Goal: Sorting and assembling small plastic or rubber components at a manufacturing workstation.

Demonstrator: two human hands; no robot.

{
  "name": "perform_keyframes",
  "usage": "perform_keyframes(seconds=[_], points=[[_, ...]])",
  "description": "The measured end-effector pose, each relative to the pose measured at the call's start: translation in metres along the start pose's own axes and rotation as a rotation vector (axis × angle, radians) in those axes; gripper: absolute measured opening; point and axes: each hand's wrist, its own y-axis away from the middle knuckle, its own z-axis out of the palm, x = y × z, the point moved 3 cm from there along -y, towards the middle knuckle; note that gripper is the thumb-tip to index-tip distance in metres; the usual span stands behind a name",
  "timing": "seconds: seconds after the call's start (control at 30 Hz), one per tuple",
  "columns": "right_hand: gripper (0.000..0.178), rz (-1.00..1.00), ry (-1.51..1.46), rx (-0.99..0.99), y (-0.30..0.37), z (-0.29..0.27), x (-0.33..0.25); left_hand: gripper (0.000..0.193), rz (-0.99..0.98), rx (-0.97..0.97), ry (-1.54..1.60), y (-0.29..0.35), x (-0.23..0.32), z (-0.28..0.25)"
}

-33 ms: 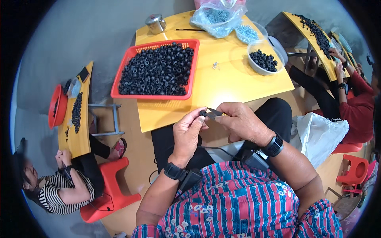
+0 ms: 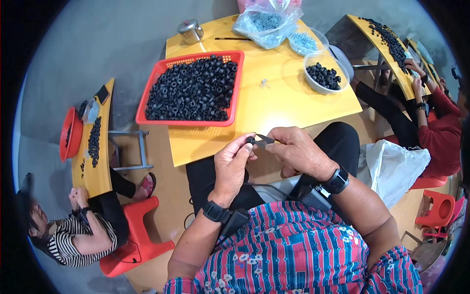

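My left hand [image 2: 231, 161] pinches a small black ring-like part [image 2: 250, 140] between thumb and fingertips, over the table's near edge. Closed around a small dark-bladed tool [image 2: 265, 139], my right hand [image 2: 301, 151] holds its pointed end against the black part. The tool's handle is hidden inside the hand, so its exact kind is unclear. Beyond my left hand, a red plastic basket [image 2: 140, 105] full of similar black parts stands on the yellow table [image 2: 274, 105]. A clear round tub [image 2: 320, 89] with more black parts sits at the table's right side.
At the back are a metal cup [image 2: 191, 32], a plastic bag of small bluish pieces [image 2: 267, 24] and a tub of the same [image 2: 303, 41]. Tiny pale bits [image 2: 264, 83] lie mid-table. People work at tables on both sides; a white sack [image 2: 394, 169] is at my right.
The view has shifted very slightly, so the table and basket appear a little displaced. Both hands keep the same hold on the black part and the bladed tool.
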Motion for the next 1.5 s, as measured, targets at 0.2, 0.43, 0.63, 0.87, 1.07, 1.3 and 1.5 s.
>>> perform_keyframes(seconds=[0.2,0.43,0.63,0.87,1.07,1.3,1.5], points=[[0.016,0.216,-0.348,-0.029,-0.012,-0.015,0.021,0.029,-0.102,-0.017,0.142,-0.029,-0.008,0.021],[0.013,0.23,-0.424,-0.022,-0.022,-0.028,0.028,0.029,0.019,-0.089,-0.206,-0.048,0.006,0.031],[0.013,0.248,-0.477,-0.008,-0.028,-0.026,0.037,0.027,-0.022,-0.084,-0.163,-0.057,-0.006,0.027],[0.015,0.237,-0.584,-0.004,-0.033,-0.017,0.039,0.03,-0.153,-0.03,0.099,-0.059,-0.014,0.026],[0.016,0.236,-0.6,-0.017,-0.037,-0.013,0.04,0.03,-0.217,-0.04,0.305,-0.062,-0.015,0.024],[0.018,0.273,-0.416,-0.066,-0.042,-0.025,0.037,0.03,-0.246,-0.065,0.282,-0.064,-0.013,0.023],[0.016,0.31,-0.397,-0.089,-0.04,-0.029,0.034,0.028,-0.192,-0.07,0.184,-0.061,-0.013,0.025]])
